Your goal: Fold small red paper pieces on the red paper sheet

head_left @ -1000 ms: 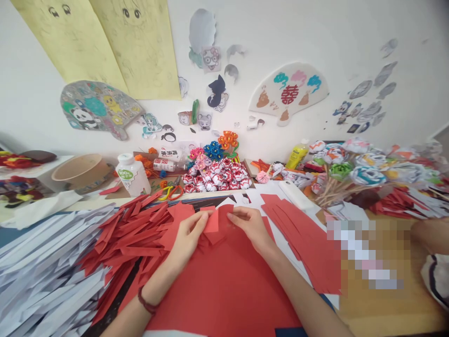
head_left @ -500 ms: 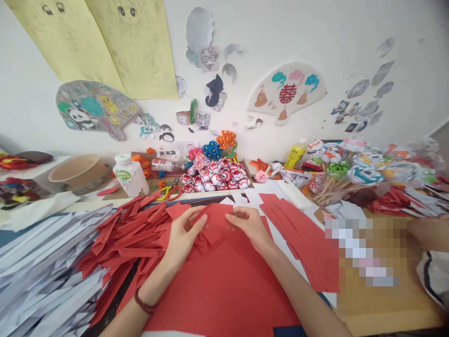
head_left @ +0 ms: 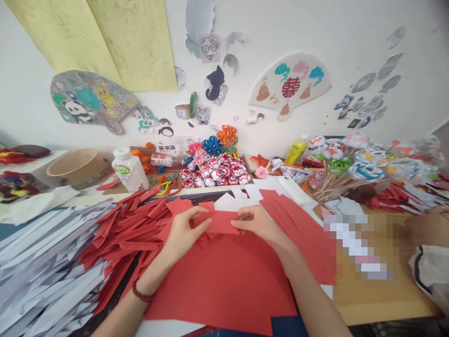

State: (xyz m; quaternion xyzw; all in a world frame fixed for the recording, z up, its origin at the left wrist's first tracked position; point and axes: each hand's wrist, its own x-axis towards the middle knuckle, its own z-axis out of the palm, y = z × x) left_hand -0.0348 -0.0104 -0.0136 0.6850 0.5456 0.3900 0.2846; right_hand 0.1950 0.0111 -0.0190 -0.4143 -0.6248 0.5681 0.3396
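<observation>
Between my two hands is a small red paper piece (head_left: 222, 222), held by its two ends above a large red sheet (head_left: 220, 281). My left hand (head_left: 187, 227) pinches its left end between thumb and fingers. At the other end, the thumb and curled fingers of my right hand (head_left: 256, 222) grip the paper. Folded red paper strips (head_left: 136, 224) lie heaped just left of my left hand. Flat red strips (head_left: 294, 229) are stacked to the right of my right hand.
Folded white strips (head_left: 45, 262) fill the left side. Behind stand a white bottle (head_left: 129, 171), scissors (head_left: 170, 187), and red-and-white paper flowers (head_left: 217, 173). Paper flowers on sticks (head_left: 365, 171) lie at right. Another person's arm (head_left: 430, 229) rests at the right edge.
The small red paper now shows as a flatter, narrower strip, lower between my hands. Both hands have shifted slightly, the right one outward. The view has tilted a little downward.
</observation>
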